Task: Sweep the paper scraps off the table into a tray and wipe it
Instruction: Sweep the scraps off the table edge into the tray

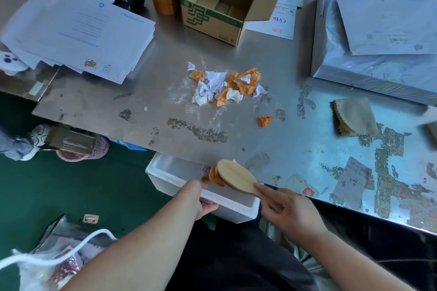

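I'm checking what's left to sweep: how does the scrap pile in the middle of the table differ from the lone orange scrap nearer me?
The scrap pile is broad, many pieces, white and orange mixed; the lone orange scrap is one small piece of one colour. The pile lies farther from the near edge; the lone scrap sits nearer, to its right. Both are crumpled and lie on the metal table.
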Available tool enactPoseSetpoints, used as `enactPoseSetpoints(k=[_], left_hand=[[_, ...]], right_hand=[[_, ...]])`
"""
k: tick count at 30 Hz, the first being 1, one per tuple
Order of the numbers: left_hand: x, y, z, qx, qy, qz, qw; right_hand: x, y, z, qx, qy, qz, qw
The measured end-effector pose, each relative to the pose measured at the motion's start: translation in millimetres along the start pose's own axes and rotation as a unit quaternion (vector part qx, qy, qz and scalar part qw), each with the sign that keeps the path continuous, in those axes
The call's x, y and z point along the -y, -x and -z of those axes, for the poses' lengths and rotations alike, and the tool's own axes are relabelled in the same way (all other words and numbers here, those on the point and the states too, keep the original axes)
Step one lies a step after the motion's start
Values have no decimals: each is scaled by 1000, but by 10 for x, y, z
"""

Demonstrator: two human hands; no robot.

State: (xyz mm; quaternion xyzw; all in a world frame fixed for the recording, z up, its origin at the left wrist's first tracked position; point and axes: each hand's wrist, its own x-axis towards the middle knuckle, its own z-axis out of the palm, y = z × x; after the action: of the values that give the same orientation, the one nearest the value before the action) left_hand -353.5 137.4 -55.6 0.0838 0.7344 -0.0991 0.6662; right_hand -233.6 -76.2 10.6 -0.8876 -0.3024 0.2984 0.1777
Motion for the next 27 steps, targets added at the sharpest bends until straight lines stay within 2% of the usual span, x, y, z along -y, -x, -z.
enactPoseSetpoints(k=[7, 11, 17, 22, 27], left_hand=[[8, 11, 34, 4, -13, -5, 1000], [24, 15, 22, 13, -5, -7, 1000], [3, 9, 25, 2, -22, -1, 1000], [15, -2, 31, 5, -28, -10, 1000], [-5, 15, 1, -18, -39, 5, 999]], right_hand=[[26, 168, -49, -15, 26, 27, 999], [55, 132, 11, -49, 1, 29, 998], [123, -256, 315, -94, -85, -57, 990], [73, -789, 581, -133, -95, -120, 979], [-64, -1119, 678, -71, -36, -145, 986]])
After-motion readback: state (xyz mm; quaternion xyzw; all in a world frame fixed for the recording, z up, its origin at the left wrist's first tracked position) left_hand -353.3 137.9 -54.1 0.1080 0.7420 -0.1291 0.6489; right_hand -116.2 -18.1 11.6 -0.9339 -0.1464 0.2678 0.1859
